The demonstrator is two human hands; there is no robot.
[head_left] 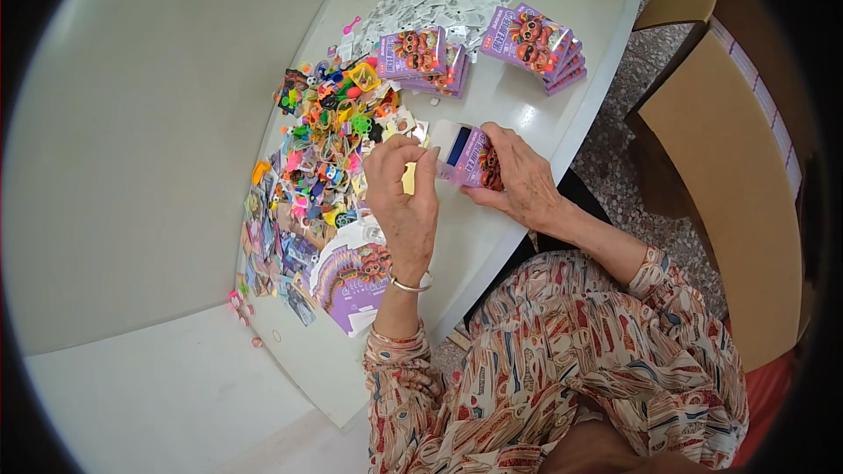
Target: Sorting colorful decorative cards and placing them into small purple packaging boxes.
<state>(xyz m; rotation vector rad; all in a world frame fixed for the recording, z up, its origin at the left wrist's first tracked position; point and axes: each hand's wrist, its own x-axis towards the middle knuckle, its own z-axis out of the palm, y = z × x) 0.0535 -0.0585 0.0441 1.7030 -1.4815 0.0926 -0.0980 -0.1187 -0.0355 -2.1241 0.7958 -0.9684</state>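
Head view: the right hand (520, 177) grips a small purple box (470, 158) with its end flap open, held just above the white tabletop (527, 114), while the left hand (402, 202) pinches a small yellow piece (409, 177) just beside the box's open end. To the left lies a heap of small colourful toys (325, 149); two stacks of purple boxes (479, 53) sit farther back, a flattened purple box (351, 285) near the left wrist, and a cardboard carton (729, 167) on the floor to the right.

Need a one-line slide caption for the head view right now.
Both hands, left hand and right hand, hold an open purple box beside a pile of colourful small toys on a white table.
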